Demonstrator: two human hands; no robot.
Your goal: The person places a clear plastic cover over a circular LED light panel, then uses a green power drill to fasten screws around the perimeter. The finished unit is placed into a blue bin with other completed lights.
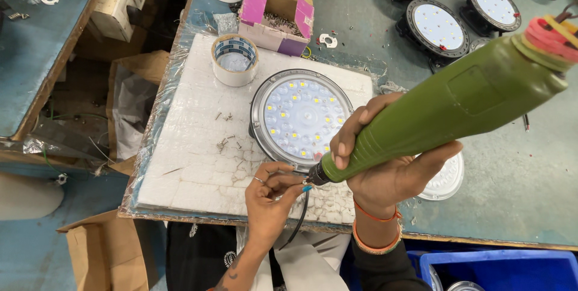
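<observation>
The right hand (385,176) grips a green electric screwdriver (445,110), its tip at the near rim of the round lamp (300,116). The left hand (271,197) pinches something small at that tip, fingers closed. Loose screws (226,140) lie left of the lamp, a tape roll (235,60) beyond it.

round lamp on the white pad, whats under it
The lamp rests on the white foam pad. Its dark base shows only at the left edge; the rest beneath is hidden.
</observation>
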